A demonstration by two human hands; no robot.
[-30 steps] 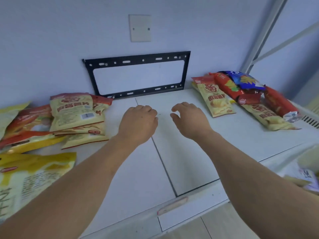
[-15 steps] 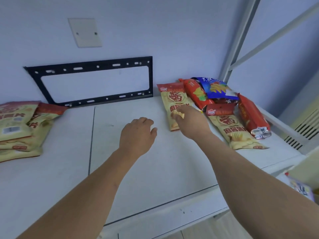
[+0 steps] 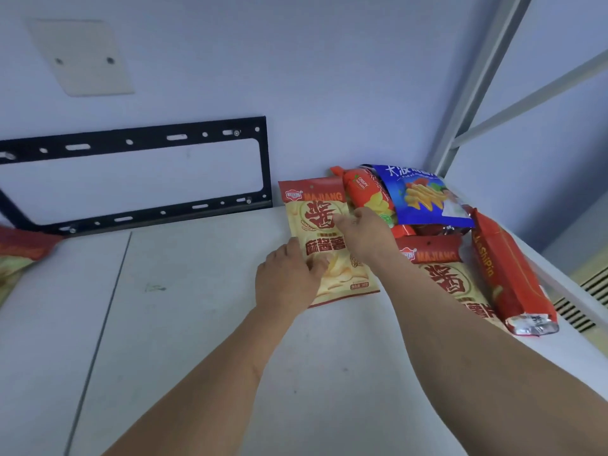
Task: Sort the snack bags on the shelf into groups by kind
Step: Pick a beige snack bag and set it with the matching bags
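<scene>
We have both hands on the yellow MAJIANG bag [image 3: 325, 238], which lies flat on the white shelf [image 3: 197, 324] with its red top edge against the back wall. Our left hand [image 3: 289, 278] rests on the bag's lower left part, fingers bent over its left edge, thumb lying across the printed chips; whether they actually pinch the foil we cannot tell. Our right hand [image 3: 365, 235] lies over the bag's right edge, fingers curled at the rim, thumb on the face, though the grip itself is hidden beneath the palm. Just beyond the right hand's knuckles stands an orange CRISPY bag [image 3: 365, 192], leaning against a blue bag [image 3: 424, 195] printed with fries; the blue one lies atop a heap of other packs. Under the right forearm lies a second MAJIANG bag [image 3: 444, 274], partly covered by the arm. To the outer side of that arm a long red bag [image 3: 506, 274] lies lengthwise, its silver crimped end toward us. Far off past the left hand, at the frame's edge, shows the corner of another red-and-yellow bag [image 3: 19, 251]. Beyond the left hand, a black metal bracket [image 3: 138, 143] is fixed on the wall, with a pale cover plate [image 3: 82, 57] above it.
</scene>
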